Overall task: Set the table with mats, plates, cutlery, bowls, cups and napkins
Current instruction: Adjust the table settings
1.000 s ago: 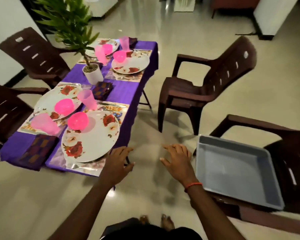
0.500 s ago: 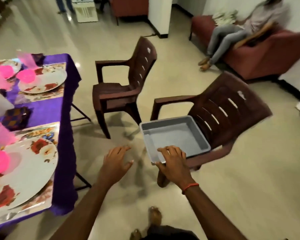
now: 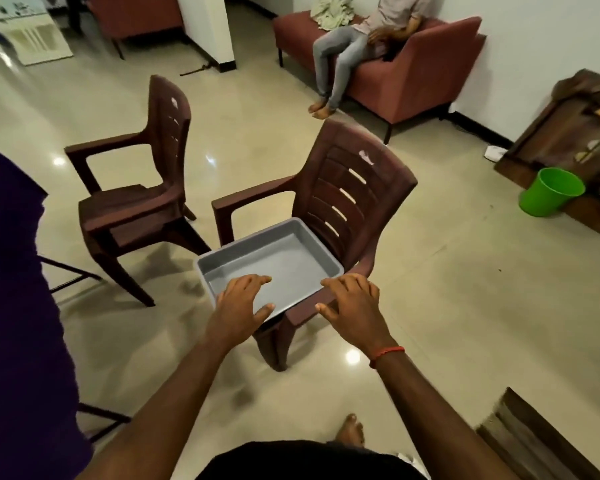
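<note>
We see grey tray (image 3: 284,258) on chair (image 3: 357,188) seat. Left hand (image 3: 241,303) and right hand (image 3: 354,306) over its near edge. Fingers (image 3: 257,280) apart, gripping nothing.

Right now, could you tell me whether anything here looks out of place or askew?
Yes: the grey tray sits on the seat of a brown chair rather than a table, turned askew, one corner seemingly jutting past the seat. It is empty. Further off, a green bucket looks tilted against wooden furniture.

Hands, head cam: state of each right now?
Left hand: open, fingers spread over the grey tray at its near edge, holding nothing.
Right hand: open, fingers spread by the tray's right corner, holding nothing.
</note>
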### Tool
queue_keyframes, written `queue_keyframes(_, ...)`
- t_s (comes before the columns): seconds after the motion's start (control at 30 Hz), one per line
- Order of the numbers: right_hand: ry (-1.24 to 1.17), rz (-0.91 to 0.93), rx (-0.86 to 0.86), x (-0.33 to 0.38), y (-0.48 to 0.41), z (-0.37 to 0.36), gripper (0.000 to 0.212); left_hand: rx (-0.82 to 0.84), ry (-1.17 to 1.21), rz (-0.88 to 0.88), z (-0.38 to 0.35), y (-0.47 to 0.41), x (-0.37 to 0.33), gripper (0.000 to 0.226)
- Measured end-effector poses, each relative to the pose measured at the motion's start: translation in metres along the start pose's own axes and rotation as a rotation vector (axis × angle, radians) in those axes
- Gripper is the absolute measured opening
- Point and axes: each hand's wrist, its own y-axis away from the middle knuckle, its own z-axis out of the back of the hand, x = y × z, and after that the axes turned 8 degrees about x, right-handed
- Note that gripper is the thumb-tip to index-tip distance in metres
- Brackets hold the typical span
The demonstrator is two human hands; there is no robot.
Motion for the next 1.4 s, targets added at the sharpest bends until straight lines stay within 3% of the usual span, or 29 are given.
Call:
queue_keyframes(0.37,0.002,0.002,-0.002,-0.129,-0.05,0.056,0.047,0.047,-0.026,-0.004,-0.048,-0.114,-0.109,0.058)
queue_keyframes(0.67,0.036,0.021,0.004,-0.204,-0.119,0.085,0.046,0.054,-0.008,0.002,-0.068,-0.2,-0.158,0.059)
queue_keyframes(0.9,0.06,0.041,0.11,-0.263,-0.19,0.11,0.051,0.044,0.029,0.061,-0.084,-0.286,-0.184,0.055)
queue_keyframes(1.17,0.025,0.142,0.119,-0.307,-0.273,0.148,0.048,-0.002,0.021,0.115,-0.073,-0.355,-0.211,0.055)
queue_keyframes(1.4,0.034,0.374,0.187,-0.346,-0.347,0.163,0.047,-0.088,-0.003,0.273,-0.07,-0.392,-0.224,0.056)
